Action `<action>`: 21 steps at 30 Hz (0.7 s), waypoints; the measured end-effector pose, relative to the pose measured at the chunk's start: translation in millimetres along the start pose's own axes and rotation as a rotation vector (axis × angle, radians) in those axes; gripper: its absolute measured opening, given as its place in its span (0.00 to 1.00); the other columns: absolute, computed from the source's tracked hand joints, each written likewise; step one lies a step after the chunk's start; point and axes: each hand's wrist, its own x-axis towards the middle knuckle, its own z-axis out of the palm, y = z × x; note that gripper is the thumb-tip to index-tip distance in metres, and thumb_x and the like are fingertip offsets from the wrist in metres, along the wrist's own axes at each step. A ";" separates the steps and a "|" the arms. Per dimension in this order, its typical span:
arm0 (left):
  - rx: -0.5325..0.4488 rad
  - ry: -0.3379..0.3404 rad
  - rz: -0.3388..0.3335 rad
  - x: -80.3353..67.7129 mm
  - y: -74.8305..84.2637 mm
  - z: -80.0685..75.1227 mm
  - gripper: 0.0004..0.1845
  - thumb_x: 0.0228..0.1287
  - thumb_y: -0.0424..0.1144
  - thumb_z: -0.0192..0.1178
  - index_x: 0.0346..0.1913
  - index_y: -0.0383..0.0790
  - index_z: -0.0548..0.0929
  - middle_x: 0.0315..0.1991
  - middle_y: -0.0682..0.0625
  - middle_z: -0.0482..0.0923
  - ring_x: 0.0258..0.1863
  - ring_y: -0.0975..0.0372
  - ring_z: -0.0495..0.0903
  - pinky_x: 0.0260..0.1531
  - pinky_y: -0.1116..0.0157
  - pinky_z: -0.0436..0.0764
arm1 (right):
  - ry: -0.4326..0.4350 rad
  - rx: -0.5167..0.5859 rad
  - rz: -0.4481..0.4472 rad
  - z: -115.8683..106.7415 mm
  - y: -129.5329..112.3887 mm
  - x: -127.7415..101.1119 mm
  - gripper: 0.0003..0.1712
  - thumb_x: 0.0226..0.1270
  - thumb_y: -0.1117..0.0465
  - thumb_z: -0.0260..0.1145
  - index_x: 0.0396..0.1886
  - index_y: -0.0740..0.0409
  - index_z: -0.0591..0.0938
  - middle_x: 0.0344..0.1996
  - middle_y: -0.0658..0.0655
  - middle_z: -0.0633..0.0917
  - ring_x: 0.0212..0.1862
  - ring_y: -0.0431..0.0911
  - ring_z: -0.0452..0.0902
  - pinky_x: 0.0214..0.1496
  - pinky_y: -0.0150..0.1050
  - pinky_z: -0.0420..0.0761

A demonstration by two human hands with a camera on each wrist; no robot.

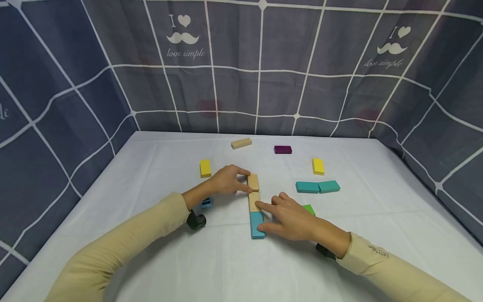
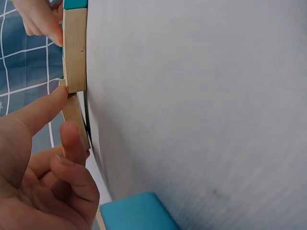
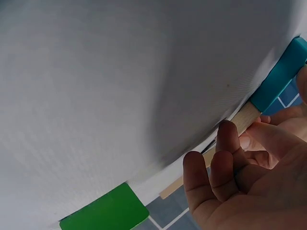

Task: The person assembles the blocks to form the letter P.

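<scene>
A row of blocks runs away from me on the white table: a blue block (image 1: 257, 228) nearest, a plain wooden block (image 1: 254, 199) beyond it, then a second wooden block (image 1: 253, 183). My left hand (image 1: 226, 180) pinches the far wooden block by its ends, thumb near the joint and index finger at the far end. In the left wrist view this far block (image 2: 75, 117) sits slightly angled to the middle one. My right hand (image 1: 292, 218) rests its extended index finger on the middle block and its thumb against the blue block; its other fingers bend loosely.
Beside the right hand lies a partly hidden green block (image 1: 309, 209). A blue block (image 1: 206, 203) sits by the left wrist. Yellow blocks (image 1: 205, 168), two teal blocks (image 1: 307, 187), a purple block (image 1: 283, 149) and a wooden block (image 1: 241, 143) lie farther out. Checked cloth (image 1: 234, 92) encloses the table.
</scene>
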 end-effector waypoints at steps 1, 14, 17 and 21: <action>-0.003 -0.002 0.001 0.2 -0.7 -0.1 0.34 0.58 0.50 0.72 0.65 0.41 0.78 0.32 0.47 0.85 0.17 0.59 0.80 0.35 0.66 0.74 | -0.001 0.002 0.000 -0.2 -0.1 0.1 0.39 0.66 0.36 0.64 0.68 0.54 0.75 0.36 0.51 0.76 0.39 0.43 0.63 0.37 0.37 0.68; -0.037 0.007 -0.003 -1.3 -2.6 1.8 0.32 0.58 0.48 0.72 0.64 0.40 0.79 0.64 0.46 0.75 0.63 0.54 0.73 0.63 0.57 0.70 | -0.014 0.005 0.009 -0.8 -0.7 1.1 0.39 0.66 0.35 0.63 0.69 0.53 0.75 0.39 0.52 0.77 0.39 0.43 0.63 0.37 0.37 0.68; -0.062 0.007 0.003 -2.1 -2.4 1.9 0.30 0.62 0.47 0.70 0.64 0.39 0.78 0.64 0.45 0.75 0.44 0.56 0.84 0.52 0.60 0.78 | -0.012 0.006 0.013 -1.0 -0.7 1.2 0.39 0.66 0.35 0.63 0.69 0.53 0.75 0.39 0.52 0.78 0.39 0.43 0.63 0.37 0.37 0.69; -0.077 0.008 0.002 -2.4 -2.1 1.9 0.27 0.65 0.45 0.67 0.65 0.38 0.77 0.64 0.44 0.74 0.22 0.62 0.82 0.41 0.65 0.79 | -0.009 0.007 0.013 -1.5 -0.7 1.3 0.39 0.66 0.35 0.63 0.69 0.53 0.75 0.38 0.52 0.77 0.39 0.43 0.63 0.37 0.37 0.68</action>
